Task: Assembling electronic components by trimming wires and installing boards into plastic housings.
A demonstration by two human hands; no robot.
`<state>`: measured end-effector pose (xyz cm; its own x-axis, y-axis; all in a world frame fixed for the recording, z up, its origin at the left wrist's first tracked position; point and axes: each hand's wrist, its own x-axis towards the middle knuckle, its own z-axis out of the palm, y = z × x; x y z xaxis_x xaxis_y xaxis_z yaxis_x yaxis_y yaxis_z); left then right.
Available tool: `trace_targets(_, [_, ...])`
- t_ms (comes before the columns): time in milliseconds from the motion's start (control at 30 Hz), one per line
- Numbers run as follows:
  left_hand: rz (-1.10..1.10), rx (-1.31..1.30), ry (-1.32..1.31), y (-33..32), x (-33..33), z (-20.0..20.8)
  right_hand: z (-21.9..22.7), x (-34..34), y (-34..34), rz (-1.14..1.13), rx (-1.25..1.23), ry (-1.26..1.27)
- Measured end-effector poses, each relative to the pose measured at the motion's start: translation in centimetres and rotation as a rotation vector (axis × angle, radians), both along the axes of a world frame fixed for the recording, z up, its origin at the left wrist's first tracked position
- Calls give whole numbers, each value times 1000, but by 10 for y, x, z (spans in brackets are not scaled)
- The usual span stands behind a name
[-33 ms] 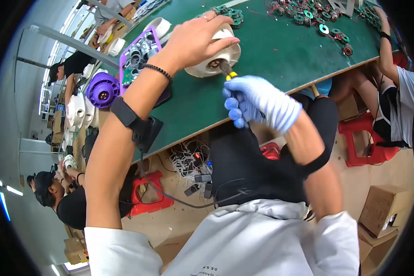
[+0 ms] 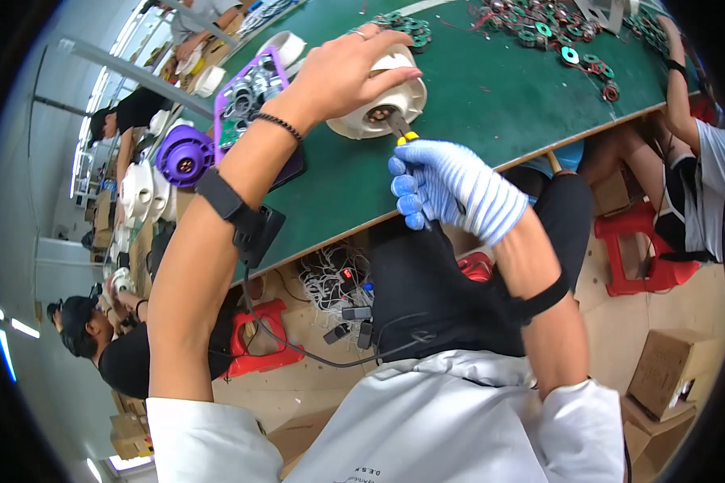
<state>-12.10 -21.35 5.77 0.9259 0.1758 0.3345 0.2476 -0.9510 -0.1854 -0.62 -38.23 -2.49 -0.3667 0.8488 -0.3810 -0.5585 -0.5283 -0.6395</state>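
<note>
My left hand (image 2: 340,71) is closed over a white round plastic housing (image 2: 412,95), fingers on its far side and thumb across the top. The housing rests tilted on the green table (image 2: 475,109), its round opening turned toward me. Copper-coloured contacts show inside that opening. In its striped blue-and-white glove, my right hand (image 2: 451,183) grips pliers (image 2: 404,132) with yellow on the handles. Their metal jaws reach the opening's edge beside the contacts; whether they pinch anything is too small to tell.
A purple tray (image 2: 219,121) of metal rings and a purple housing (image 2: 185,156) lie to the left, near more white housings (image 2: 139,191). Wired green coils (image 2: 540,32) are heaped at the far right. Other people work around the table. Red stools (image 2: 259,338) and tangled cables (image 2: 330,282) are below.
The pliers and my gloved right hand have shifted slightly, and the right forearm has swung a little left. My left hand keeps its hold on the housing.
</note>
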Motion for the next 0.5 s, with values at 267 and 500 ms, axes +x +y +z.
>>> trace_targets(267, [102,36,2,-16,-5,-8,31,-28,-23,-83,746,-1886])
trace_targets(500, [-22,17,39,-28,1,0,16,-32,-42,-202,407,-1226])
